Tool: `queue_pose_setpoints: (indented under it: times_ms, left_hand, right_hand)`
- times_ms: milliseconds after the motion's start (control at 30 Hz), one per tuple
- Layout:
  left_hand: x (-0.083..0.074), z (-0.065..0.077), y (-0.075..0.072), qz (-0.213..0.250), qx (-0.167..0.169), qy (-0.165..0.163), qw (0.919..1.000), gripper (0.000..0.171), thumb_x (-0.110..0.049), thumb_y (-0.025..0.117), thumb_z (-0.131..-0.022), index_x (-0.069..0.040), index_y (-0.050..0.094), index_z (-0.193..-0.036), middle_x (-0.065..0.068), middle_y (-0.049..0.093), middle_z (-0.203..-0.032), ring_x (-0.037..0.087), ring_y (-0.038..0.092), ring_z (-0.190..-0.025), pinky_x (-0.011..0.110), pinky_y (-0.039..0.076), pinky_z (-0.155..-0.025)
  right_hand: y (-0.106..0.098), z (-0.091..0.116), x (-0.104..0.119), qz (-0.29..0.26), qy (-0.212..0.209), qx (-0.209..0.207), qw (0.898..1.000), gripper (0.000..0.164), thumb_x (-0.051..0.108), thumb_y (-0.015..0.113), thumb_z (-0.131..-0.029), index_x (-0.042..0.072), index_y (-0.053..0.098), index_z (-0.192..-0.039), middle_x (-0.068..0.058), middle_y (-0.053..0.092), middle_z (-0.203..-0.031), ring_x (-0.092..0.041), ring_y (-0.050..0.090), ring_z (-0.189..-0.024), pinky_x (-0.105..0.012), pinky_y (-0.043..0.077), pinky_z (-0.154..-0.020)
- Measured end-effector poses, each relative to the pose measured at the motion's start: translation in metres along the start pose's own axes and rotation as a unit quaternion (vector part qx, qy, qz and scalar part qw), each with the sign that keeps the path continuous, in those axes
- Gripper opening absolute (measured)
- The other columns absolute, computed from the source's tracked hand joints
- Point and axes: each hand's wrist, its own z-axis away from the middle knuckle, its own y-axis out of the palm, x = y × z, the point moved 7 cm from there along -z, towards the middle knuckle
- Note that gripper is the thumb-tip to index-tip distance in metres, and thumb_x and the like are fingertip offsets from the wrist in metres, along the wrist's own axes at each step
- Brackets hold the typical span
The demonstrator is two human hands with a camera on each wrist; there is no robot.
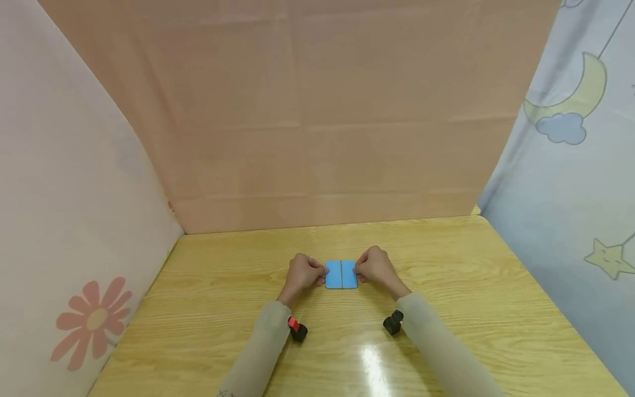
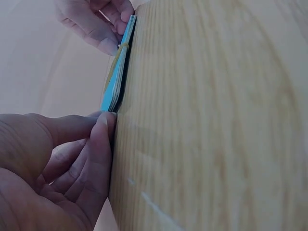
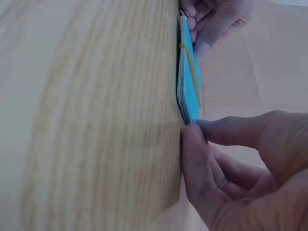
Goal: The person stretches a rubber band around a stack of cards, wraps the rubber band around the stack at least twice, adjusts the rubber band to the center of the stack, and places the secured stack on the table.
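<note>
A thin stack of blue cards [image 1: 334, 274] lies near the middle of the table, with a yellowish rubber band [image 1: 342, 274] running round its middle. My left hand [image 1: 303, 273] pinches the stack's left edge between thumb and fingers. At the opposite edge my right hand [image 1: 375, 267] pinches it the same way. Both wrist views show the layered card edges side-on; in the right wrist view the band [image 3: 191, 72] crosses the blue top face [image 3: 196, 89]. The stack sits at or just above the wood; I cannot tell whether it touches.
The wood-grain table [image 1: 223, 264] reaches back to a hanging peach-coloured cloth [image 1: 307, 138]. Pale patterned curtains stand at the sides, one with a flower [image 1: 96, 320], the other with a moon [image 1: 580, 94]. Small black devices [image 1: 393, 322] are strapped at both wrists.
</note>
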Motion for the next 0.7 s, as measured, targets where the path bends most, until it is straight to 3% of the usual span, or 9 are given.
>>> queue_pose_setpoints:
  times_ms: [367,567,700]
  left_hand:
    - [-0.001,0.003,-0.010,-0.007,-0.013,0.001,0.9999,0.013,-0.007,0.080,-0.093,0.004,0.081,-0.088,0.014,0.078,-0.074,0.015,0.072,-0.057,0.028,0.064,-0.056]
    - [-0.002,0.006,-0.017,0.009,-0.014,0.009,0.9998,0.014,-0.007,0.075,-0.096,0.006,0.081,-0.094,0.018,0.079,-0.082,0.019,0.075,-0.062,0.030,0.065,-0.058]
    - [-0.003,0.008,-0.023,0.001,-0.020,0.015,0.9997,0.021,-0.016,0.074,-0.099,0.004,0.081,-0.097,0.018,0.079,-0.081,0.022,0.074,-0.063,0.029,0.062,-0.057]
  right_hand:
    - [-0.010,0.009,-0.004,-0.049,-0.014,0.001,0.999,0.013,0.004,0.071,-0.097,-0.007,0.078,-0.099,-0.021,0.077,-0.091,-0.023,0.076,-0.073,-0.034,0.067,-0.067]
    - [-0.022,0.016,-0.004,-0.070,-0.009,-0.006,0.998,0.019,0.008,0.067,-0.101,-0.008,0.078,-0.104,-0.024,0.078,-0.099,-0.028,0.076,-0.078,-0.037,0.067,-0.070]
    - [-0.035,0.019,-0.001,-0.066,-0.027,-0.038,0.997,0.025,0.013,0.065,-0.104,-0.008,0.076,-0.110,-0.025,0.078,-0.102,-0.031,0.076,-0.081,-0.039,0.067,-0.073]
